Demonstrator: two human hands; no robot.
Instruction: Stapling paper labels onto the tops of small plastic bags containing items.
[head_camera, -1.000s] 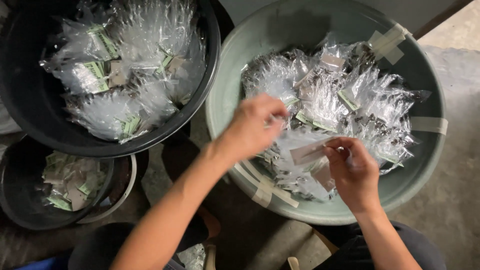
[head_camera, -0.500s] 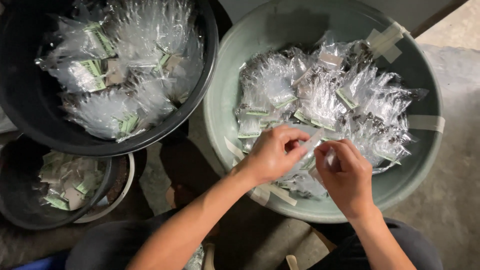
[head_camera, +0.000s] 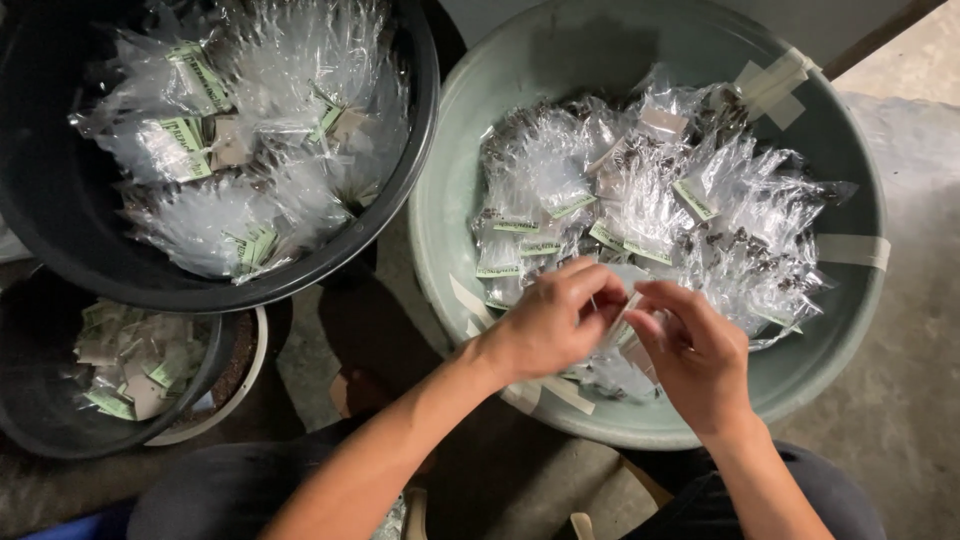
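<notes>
Tubs (head_camera: 850, 330) and buckets (head_camera: 60, 200) of small clear packets (head_camera: 640, 190) are sitting on a bare concrete floor (head_camera: 900, 420), suggesting an informal packing workspace.

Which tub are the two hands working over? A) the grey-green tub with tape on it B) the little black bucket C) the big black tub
A: the left hand and right hand pinch a small clear packet over the grey-green tub.

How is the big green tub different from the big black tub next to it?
The green tub is pale, patched with tape strips, and both hands work over it; the black tub is dark, untaped, and no hand is near it. Both are round and hold clear plastic packets with small paper labels.
</notes>
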